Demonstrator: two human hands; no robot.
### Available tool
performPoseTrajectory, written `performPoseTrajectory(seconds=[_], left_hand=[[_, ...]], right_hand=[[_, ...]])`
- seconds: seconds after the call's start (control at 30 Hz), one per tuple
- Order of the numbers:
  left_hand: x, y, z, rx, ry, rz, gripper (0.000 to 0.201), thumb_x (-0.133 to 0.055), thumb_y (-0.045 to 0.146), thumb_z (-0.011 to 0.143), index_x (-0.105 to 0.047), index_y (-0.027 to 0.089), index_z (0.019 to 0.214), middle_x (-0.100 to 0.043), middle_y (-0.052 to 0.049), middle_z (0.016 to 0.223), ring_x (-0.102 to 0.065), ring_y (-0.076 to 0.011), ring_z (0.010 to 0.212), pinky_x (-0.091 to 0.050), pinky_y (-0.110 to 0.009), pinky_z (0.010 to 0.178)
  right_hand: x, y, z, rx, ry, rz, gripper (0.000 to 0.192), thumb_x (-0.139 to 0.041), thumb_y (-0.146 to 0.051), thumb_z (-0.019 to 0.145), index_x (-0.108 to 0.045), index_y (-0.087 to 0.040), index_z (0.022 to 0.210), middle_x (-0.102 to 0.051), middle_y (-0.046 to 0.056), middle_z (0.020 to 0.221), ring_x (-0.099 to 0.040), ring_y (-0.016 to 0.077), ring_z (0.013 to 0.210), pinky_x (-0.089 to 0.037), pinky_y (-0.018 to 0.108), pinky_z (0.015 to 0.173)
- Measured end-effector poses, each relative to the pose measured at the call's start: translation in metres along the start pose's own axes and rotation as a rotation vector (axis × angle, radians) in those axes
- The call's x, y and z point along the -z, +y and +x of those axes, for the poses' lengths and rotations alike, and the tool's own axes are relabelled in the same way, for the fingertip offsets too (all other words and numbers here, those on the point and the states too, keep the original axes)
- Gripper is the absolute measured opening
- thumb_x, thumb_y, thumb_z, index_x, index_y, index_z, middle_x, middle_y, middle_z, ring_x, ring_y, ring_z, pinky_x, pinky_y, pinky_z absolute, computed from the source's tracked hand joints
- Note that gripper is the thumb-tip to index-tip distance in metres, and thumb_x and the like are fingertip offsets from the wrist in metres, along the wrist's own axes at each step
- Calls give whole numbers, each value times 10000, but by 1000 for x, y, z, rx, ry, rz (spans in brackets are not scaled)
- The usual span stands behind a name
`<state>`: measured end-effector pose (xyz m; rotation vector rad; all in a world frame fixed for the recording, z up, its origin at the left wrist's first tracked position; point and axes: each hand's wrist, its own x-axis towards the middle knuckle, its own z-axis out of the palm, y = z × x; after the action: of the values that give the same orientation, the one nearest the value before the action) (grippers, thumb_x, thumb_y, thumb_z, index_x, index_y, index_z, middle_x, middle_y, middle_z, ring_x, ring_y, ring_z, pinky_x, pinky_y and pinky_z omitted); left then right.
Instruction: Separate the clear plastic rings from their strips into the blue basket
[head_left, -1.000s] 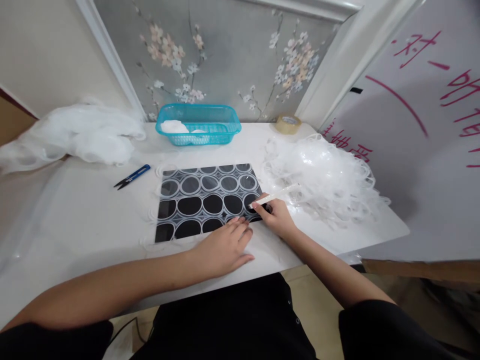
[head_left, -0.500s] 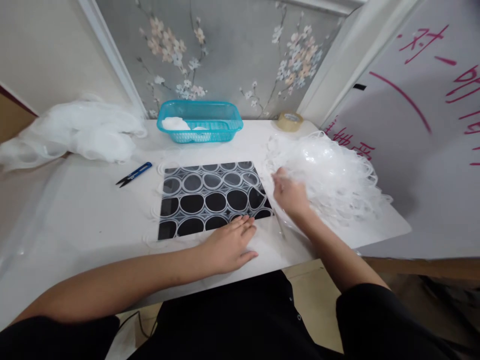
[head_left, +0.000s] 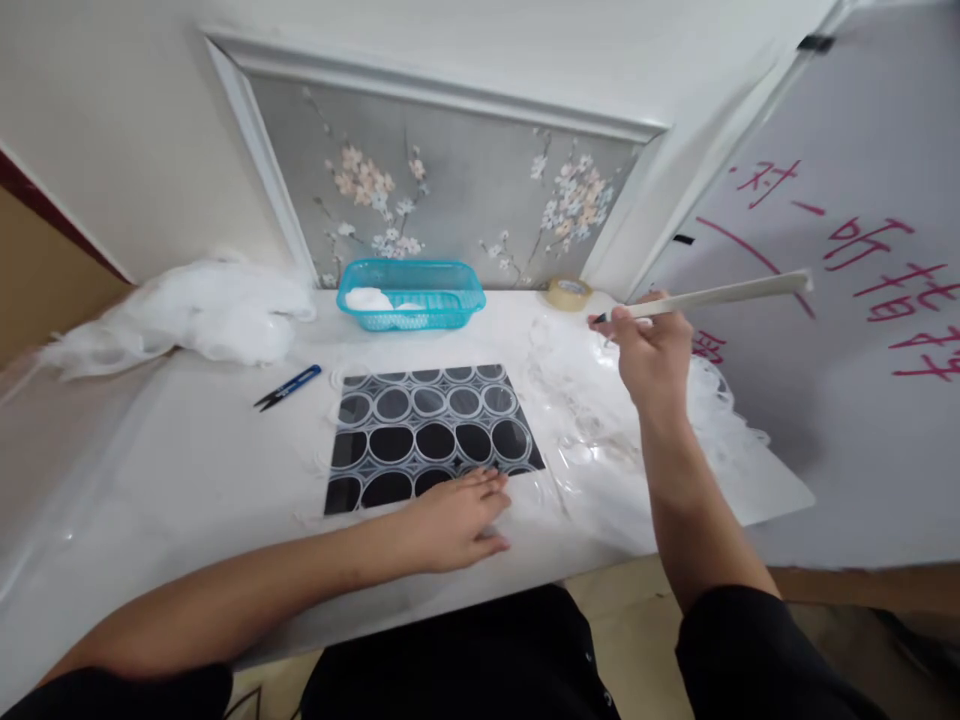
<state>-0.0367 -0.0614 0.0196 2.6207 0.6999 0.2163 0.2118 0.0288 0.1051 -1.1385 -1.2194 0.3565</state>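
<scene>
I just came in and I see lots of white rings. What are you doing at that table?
A person sits at a white table. The left hand lies flat on the near edge of a black mat covered with a sheet of clear plastic rings. The right hand is raised above a heap of loose clear rings, gripping a long white stick and lifting a thin clear strip. Blue snips, a teal basket and a tape roll sit farther back.

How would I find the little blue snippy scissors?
Start at the white table and find the black mat with white rings in its middle. Look just left of the mat's far corner: the snips lie alone there, the only small dark-blue thing, thin and pointed.
</scene>
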Motion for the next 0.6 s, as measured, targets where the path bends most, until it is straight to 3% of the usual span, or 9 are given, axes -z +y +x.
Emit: performPoseTrajectory(seconds=[0.07, 0.2, 0.27, 0.4, 0.5, 0.6], left_hand=[[25, 0, 2, 45, 155, -124, 326, -614, 359, 898, -600, 160, 1155, -538, -124, 1343, -518, -276, 1232, -421, -416, 1041], [91, 7, 4, 152, 784, -310, 238, -562, 340, 922, -559, 230, 1133, -580, -57, 1261, -517, -219, 1206, -415, -413, 1042], [121, 10, 3, 172, 947, -356, 287, -575, 329, 904, -524, 242, 1172, -547, -58, 1277, -499, -229, 1215, -420, -425, 1036], [156, 12, 4, 189, 936, -491, 308, -556, 240, 872, -515, 249, 1177, -557, -61, 1254, -506, -252, 1210, -461, -441, 992], [160, 6, 8, 145, 888, -624, 289, -546, 212, 846, -513, 231, 1133, -601, -65, 1174, -565, -233, 1130, -498, -418, 942], [154, -6, 12, 119, 714, -751, 219, -569, 251, 823, -559, 214, 1039, -648, -60, 1055, -618, -213, 1002, -517, -392, 890]], right_hand=[[-8, -19, 4, -163, -154, 301, 265, -711, -373, 745, -512, -198, 734, -632, -19, 581, -705, 214, 715, -552, 413, 772], [-35, -56, -4, -491, -525, 710, 213, -741, -327, 726, -572, -198, 748, -720, 40, 723, -716, 211, 793, -550, 415, 865], [-52, -68, -10, -581, -672, 823, 160, -697, -324, 776, -600, -199, 754, -736, 61, 812, -716, 195, 813, -553, 386, 872], [-81, -84, -18, -723, -816, 1016, 163, -598, -337, 870, -654, -188, 838, -730, 68, 928, -702, 157, 881, -546, 322, 896], [-94, -92, -26, -854, -812, 1180, 177, -578, -332, 891, -671, -181, 890, -723, 50, 938, -692, 123, 875, -545, 269, 881], [-97, -96, -35, -967, -844, 1279, 162, -601, -337, 880, -664, -188, 883, -723, 26, 930, -687, 99, 847, -545, 239, 859]])
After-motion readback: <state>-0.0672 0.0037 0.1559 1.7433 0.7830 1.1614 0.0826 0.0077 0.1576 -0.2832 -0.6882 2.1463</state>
